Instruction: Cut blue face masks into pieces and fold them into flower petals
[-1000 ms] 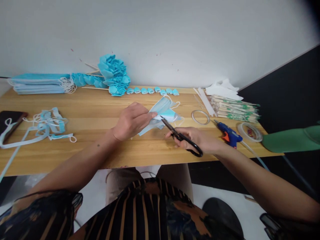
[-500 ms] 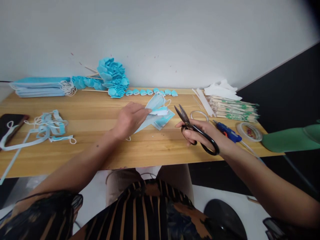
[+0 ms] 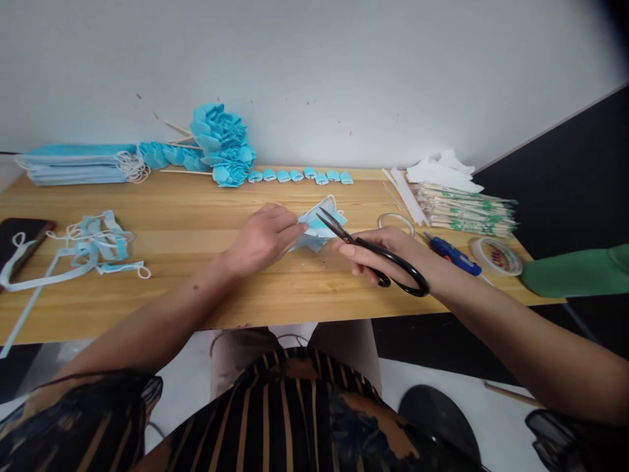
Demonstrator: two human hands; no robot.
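Note:
My left hand [image 3: 268,237] pinches the left side of a blue and white face mask [image 3: 314,237], held in folds just over the table. Black-handled scissors [image 3: 393,259] are in my right hand [image 3: 378,252], with fingers wrapped about the handles. The blades point up and left and lie across the mask in view; whether they touch it I cannot tell. Behind them runs a row of small folded blue mask pieces [image 3: 296,176]. Blue flowers made of mask cloth [image 3: 221,144] lie on sticks to the left of that row.
At the back left is a stack of masks [image 3: 78,164]; cut strips and ear loops [image 3: 101,246] lie by a phone [image 3: 22,239]. On the right are wrapped sticks [image 3: 466,208], white cloth [image 3: 445,172], a blue glue gun [image 3: 453,255], a tape roll [image 3: 496,256] and a green bottle [image 3: 574,272].
The scissors have moved left, from beside the mask to across it, and their blades are closer together. The mask is more bunched up beside my left hand.

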